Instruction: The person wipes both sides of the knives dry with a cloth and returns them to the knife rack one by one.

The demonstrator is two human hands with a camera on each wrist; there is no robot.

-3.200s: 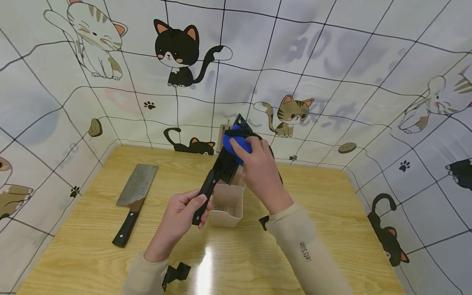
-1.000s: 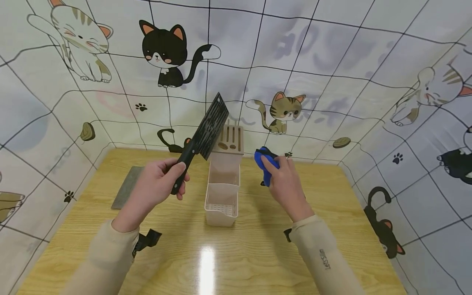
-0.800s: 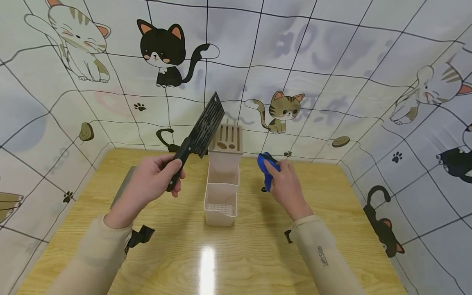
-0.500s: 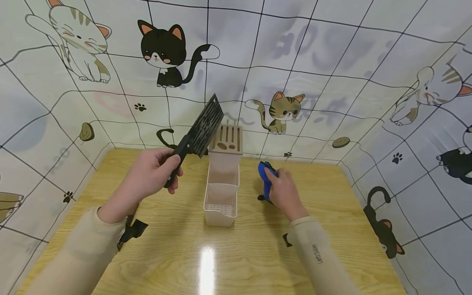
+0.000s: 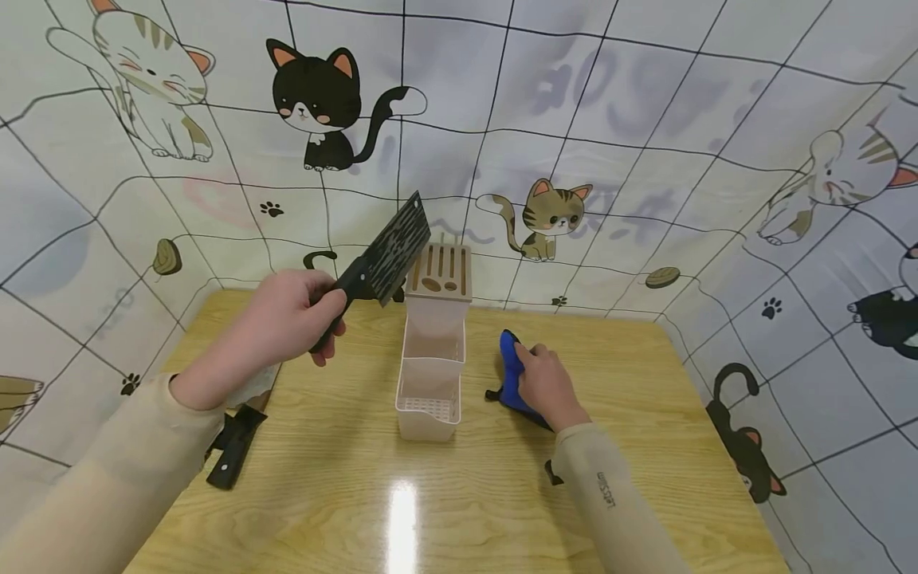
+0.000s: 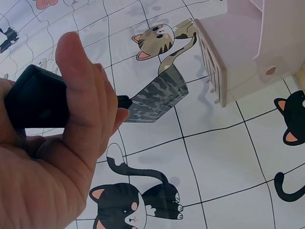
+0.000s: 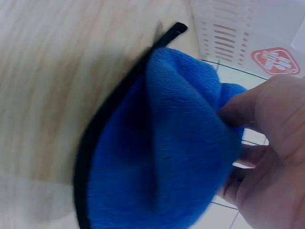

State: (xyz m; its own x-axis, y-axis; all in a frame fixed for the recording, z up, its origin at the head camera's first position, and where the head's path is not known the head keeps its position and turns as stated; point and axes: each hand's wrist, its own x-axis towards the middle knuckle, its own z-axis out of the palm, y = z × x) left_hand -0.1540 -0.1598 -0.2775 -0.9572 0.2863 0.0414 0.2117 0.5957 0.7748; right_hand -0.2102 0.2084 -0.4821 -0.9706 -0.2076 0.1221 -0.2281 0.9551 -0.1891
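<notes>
My left hand grips the black handle of a cleaver, a kitchen knife with a dark, mottled blade. The blade points up and away, left of the knife holder's slotted top. In the left wrist view the fingers wrap round the handle. On the table at right, my right hand pinches a blue cloth with a black edge. Up close in the right wrist view, the cloth is folded, its lower part near or on the wood; whether it touches cannot be told.
A beige knife holder with open compartments and a slotted top stands mid-table. Partly under my left forearm lies a second cleaver with a black handle. Cat-printed sheeting walls the back and sides of the wooden table.
Earlier the cloth was wiping the blade; it has since come away to the right and down to the table. The held cleaver has moved left, away from the holder, and slightly lower.
</notes>
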